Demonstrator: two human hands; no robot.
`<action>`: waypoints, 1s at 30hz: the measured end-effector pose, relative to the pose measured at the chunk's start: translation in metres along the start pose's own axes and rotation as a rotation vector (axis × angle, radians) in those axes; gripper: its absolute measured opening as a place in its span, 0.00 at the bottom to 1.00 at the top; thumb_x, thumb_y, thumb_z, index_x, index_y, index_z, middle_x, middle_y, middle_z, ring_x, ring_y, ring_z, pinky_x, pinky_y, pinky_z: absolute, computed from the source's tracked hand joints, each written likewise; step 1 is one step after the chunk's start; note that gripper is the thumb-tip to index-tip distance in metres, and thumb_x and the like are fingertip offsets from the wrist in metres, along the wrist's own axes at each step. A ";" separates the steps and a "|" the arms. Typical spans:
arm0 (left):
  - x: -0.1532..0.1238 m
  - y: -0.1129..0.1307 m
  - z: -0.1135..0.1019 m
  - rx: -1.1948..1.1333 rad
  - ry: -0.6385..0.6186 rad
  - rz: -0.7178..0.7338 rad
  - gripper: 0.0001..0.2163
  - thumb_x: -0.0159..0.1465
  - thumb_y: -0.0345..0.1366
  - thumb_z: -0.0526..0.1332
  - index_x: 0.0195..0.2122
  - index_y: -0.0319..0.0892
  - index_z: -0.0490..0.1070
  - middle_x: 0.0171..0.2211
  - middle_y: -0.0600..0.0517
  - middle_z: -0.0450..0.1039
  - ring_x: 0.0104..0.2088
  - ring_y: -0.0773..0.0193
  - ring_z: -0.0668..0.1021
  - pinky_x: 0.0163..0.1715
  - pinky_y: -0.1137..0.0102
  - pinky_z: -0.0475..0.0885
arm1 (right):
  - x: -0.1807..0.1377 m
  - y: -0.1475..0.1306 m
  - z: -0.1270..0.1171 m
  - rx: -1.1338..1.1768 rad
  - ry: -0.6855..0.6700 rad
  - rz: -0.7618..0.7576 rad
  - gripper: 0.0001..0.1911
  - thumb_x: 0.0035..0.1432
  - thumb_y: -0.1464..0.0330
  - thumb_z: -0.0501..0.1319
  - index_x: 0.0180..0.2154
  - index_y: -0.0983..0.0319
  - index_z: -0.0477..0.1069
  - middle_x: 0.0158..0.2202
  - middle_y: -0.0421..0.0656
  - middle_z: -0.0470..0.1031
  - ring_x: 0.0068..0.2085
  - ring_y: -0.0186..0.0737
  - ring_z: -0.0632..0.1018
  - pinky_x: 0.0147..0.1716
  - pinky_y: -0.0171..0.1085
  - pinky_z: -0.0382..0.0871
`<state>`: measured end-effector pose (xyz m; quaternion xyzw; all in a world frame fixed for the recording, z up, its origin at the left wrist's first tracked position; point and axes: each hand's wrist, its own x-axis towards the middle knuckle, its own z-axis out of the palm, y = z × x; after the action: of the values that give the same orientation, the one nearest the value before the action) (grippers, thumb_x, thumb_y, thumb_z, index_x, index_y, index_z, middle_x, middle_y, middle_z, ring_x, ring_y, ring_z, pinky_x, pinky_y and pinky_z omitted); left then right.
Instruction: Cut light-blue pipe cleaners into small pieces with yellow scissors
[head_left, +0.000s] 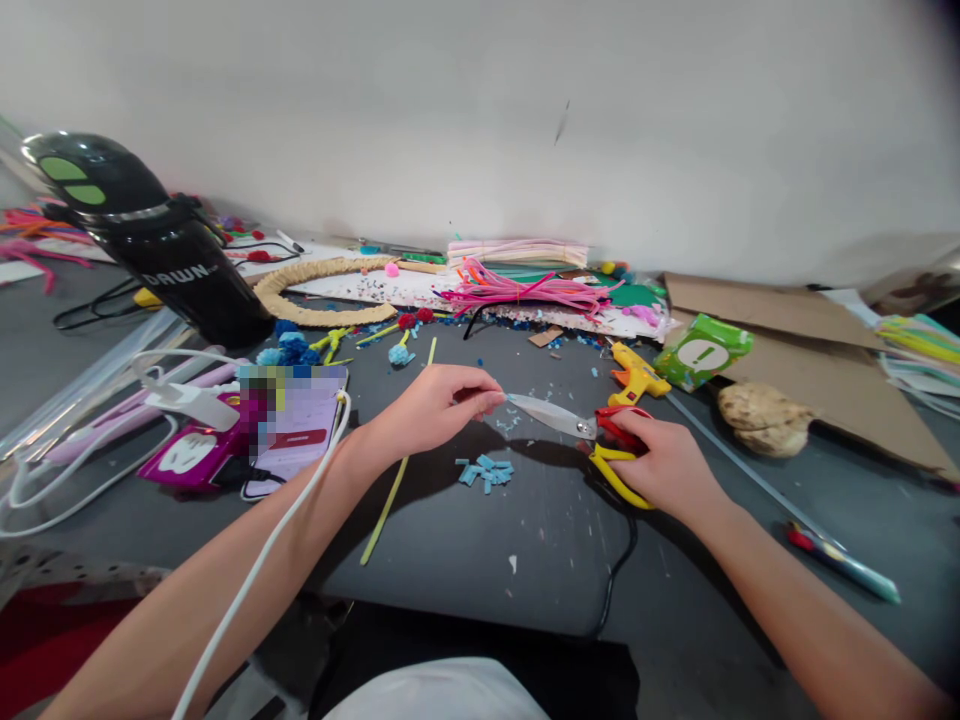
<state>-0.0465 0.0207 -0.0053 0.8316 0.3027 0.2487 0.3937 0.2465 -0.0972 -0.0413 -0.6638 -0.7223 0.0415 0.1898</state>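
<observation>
My right hand grips a pair of scissors with red and yellow handles. The blades point left and reach the fingertips of my left hand. Those fingers are pinched together on a small light-blue piece that barely shows at the blade tips. Below, on the dark table, lies a little pile of light-blue cut strips. A yellow-green pipe cleaner runs under my left wrist, and a white cable crosses over my left forearm.
On the left stand a black bottle and a magenta power strip beside a phone. Pink pipe cleaners lie at the back. A yellow glue gun, green packet and cardboard are at the right.
</observation>
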 end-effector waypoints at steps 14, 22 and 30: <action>0.000 0.001 0.000 -0.036 0.014 -0.013 0.14 0.66 0.44 0.57 0.35 0.39 0.75 0.29 0.51 0.76 0.28 0.67 0.75 0.31 0.74 0.70 | 0.000 -0.009 -0.004 0.049 0.014 0.040 0.11 0.52 0.59 0.62 0.27 0.59 0.67 0.23 0.38 0.70 0.25 0.35 0.67 0.27 0.34 0.60; 0.000 -0.001 0.001 -0.068 0.034 -0.009 0.13 0.66 0.44 0.59 0.34 0.39 0.76 0.28 0.51 0.76 0.28 0.68 0.75 0.31 0.74 0.70 | -0.001 -0.007 -0.002 0.106 0.022 0.054 0.10 0.51 0.61 0.64 0.28 0.59 0.66 0.24 0.36 0.67 0.26 0.34 0.66 0.27 0.33 0.60; 0.000 0.001 0.001 -0.078 0.030 -0.014 0.13 0.65 0.43 0.59 0.32 0.39 0.75 0.28 0.52 0.75 0.28 0.68 0.75 0.31 0.74 0.70 | -0.001 -0.007 -0.002 0.068 -0.039 0.071 0.11 0.51 0.59 0.64 0.28 0.58 0.67 0.24 0.36 0.67 0.26 0.34 0.64 0.27 0.34 0.58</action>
<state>-0.0458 0.0201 -0.0052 0.8097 0.3045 0.2700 0.4228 0.2410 -0.0989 -0.0379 -0.6813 -0.6998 0.0859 0.1966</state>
